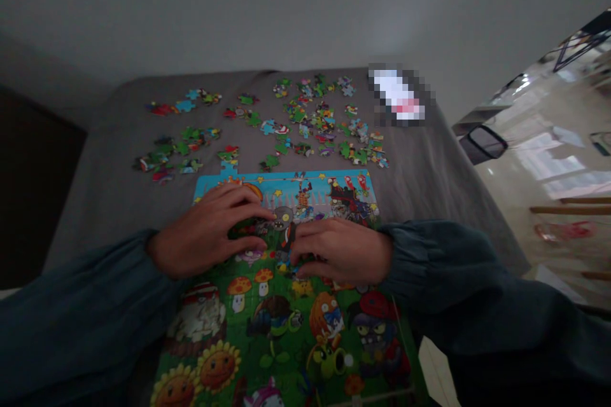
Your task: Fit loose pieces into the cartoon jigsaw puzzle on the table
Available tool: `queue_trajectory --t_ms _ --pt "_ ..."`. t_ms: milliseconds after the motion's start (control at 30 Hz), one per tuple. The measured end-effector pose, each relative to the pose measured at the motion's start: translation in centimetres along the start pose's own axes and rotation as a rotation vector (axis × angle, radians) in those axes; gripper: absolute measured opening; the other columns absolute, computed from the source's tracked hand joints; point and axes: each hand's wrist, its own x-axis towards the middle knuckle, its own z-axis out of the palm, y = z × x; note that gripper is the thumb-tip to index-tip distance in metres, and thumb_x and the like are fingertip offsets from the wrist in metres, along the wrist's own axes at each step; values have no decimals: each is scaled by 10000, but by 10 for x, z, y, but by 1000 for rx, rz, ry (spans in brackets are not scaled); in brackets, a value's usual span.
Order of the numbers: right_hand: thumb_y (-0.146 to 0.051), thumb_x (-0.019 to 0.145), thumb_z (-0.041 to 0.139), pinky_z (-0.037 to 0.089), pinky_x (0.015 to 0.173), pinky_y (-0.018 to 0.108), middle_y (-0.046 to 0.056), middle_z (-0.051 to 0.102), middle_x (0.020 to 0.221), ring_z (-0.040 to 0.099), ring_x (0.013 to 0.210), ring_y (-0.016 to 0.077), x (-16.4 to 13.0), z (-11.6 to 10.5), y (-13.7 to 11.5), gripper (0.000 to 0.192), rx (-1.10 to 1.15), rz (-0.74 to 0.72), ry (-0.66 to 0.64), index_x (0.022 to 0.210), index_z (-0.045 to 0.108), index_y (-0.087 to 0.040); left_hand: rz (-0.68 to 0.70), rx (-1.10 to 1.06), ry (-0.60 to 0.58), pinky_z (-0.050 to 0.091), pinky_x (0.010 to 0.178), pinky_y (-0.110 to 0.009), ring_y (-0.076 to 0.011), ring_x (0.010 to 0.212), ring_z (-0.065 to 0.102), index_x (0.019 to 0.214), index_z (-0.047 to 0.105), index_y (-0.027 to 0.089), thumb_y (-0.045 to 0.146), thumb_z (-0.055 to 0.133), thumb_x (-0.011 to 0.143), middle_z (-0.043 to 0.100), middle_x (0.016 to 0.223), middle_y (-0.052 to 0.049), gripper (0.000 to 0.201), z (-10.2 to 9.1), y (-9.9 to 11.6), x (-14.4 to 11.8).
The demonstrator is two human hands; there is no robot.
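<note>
Your left hand [210, 229] lies flat, fingers spread, pressing on the jigsaw puzzle [286, 305] — your right hand [341, 248] beside it, fingertips curled down onto the same middle patch. The puzzle sits near you on the grey table [429, 178]; loose pieces [315, 121] are scattered farther off.

The view is dim and grainy, with colours muted. Daylight enters from the far right of the fingers [258, 213], where the glossy floor [534, 159] glares, washed out and smeared. Wide-angle distortion bends that right edge. Below the fingers, the sleeves [477, 292] sink into dark, soft shadow.
</note>
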Motion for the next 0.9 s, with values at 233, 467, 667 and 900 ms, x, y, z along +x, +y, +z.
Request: queue_trajectory --t_ms 233,467,667,900 --pt "-269 871 738 448 743 266 68 688 1014 624 892 162 3 -5 2 186 35 -10 -27 1014 699 -157 55 -13 22 431 969 -451 -272 1078 591 1143 701 301 612 607 888 661 1092 -58 413 1 -2 0" --pt "-326 857 753 423 683 243 19 668 864 594 781 137 -5 -23 2 199 31 -33 -264 954 723 -154 35 -17 31 432 979 -446 -272 1085 582 1139 702 313 664 589 871 661 1098 -52 456 2 -4 -1" --pt "-318 853 759 354 631 239 10 665 840 567 765 128 -9 -23 -4 163 -74 15 -316 895 744 -161 30 18 1 426 987 -473 -286 1121 571 1153 702 298 696 542 882 648 1133 -64 508 1 -2 0" --pt "-353 851 757 329 640 244 8 656 820 548 751 128 -9 -20 -2 197 -80 16 -335 891 748 -160 34 31 -43 424 981 -487 -302 1116 573 1146 707 258 686 589 860 653 1140 -87 528 -3 1 4"
